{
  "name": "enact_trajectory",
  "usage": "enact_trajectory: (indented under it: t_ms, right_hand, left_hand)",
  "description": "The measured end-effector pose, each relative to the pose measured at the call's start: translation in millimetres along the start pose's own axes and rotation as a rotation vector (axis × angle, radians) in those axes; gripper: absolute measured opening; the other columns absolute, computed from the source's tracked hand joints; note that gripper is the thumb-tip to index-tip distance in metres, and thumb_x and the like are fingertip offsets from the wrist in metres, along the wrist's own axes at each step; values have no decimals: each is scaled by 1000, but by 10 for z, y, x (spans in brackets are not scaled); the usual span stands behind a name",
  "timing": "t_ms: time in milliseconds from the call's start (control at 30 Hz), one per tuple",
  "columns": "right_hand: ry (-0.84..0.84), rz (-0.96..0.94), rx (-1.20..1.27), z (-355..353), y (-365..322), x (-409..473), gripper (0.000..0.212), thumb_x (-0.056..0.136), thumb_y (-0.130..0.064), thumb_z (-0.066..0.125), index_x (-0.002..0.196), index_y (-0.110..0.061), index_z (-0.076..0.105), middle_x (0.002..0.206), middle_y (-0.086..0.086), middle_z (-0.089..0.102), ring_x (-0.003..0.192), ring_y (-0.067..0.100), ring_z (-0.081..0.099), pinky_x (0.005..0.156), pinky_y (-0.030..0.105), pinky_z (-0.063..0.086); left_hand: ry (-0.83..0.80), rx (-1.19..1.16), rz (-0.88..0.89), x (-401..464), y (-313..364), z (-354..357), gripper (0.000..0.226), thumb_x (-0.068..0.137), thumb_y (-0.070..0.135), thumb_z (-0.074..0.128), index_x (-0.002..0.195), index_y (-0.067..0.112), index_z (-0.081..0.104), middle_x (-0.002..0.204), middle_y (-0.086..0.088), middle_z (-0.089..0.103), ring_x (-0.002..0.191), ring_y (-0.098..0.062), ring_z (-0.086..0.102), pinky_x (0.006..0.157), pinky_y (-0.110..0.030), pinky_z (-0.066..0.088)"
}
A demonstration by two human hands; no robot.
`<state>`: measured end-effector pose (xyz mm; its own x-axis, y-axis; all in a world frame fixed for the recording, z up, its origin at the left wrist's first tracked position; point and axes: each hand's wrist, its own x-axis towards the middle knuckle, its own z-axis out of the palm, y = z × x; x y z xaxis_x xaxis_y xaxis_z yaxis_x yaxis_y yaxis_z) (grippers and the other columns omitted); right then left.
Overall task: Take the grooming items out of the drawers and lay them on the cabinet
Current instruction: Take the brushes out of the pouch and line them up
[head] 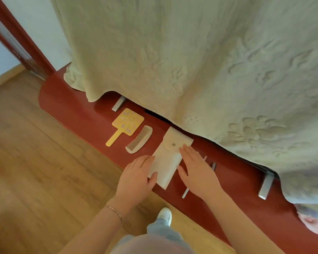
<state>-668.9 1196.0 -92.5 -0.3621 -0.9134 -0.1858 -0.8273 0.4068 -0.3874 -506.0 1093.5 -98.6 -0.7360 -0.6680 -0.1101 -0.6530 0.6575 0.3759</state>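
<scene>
head view: a red cabinet [77, 114] runs from the upper left of the frame down to the lower right, its back part covered by a cream embossed cloth [191, 61]. on the bare red strip, left of centre, a yellow hand mirror [126, 124] lies flat with its handle toward the lower left, and a pale comb [139, 139] lies just beside it on the right, not touching. right of the comb, at centre, a white snap pouch [168, 158] lies flat, its top end touching the cloth's edge. the left hand [139, 177] rests flat on the pouch's lower left corner, fingers straight and released, a thin bracelet [116, 212] on the wrist. the right hand [196, 171] lies flat along the pouch's right edge, fingers straight, fingertips on the flap. metal drawer handles [265, 186] show on the cabinet. a wooden floor [35, 171] fills the lower left; a white shoe [165, 215] shows bottom centre.
</scene>
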Motion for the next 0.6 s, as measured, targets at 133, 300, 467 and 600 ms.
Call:
enact_trajectory:
  t_ms: [133,300,467,600]
  right_hand:
    - [23,24,-18,-7,4,166,56,98,-30,35,148,-15,14,158,2,10,145,16,8,114,26,11]
    - [50,52,-49,72,-19,338,60,93,-16,45,147,-12,19,157,6,15,144,19,12,114,26,16]
    - [73,121,-55,308,-6,444,73,72,10,59,139,-11,39,148,7,37,137,24,34,93,34,50]
    - [146,166,-43,376,7,505,73,57,13,74,124,-11,58,131,6,58,120,25,55,78,33,58]
  left_hand:
    - [-62,-32,63,238,2,55,54,92,41,43,141,22,31,143,6,37,130,-11,35,105,-22,28]
    - [-118,-79,134,453,-6,155,62,87,44,54,139,17,34,140,-1,38,127,-16,38,101,-23,33]
    - [-165,-102,151,586,-15,252,80,78,47,64,141,14,27,148,-7,28,135,-20,28,109,-30,28]
    - [-197,-175,139,657,-58,283,91,72,44,72,142,13,24,137,-7,37,127,-19,38,100,-26,35]
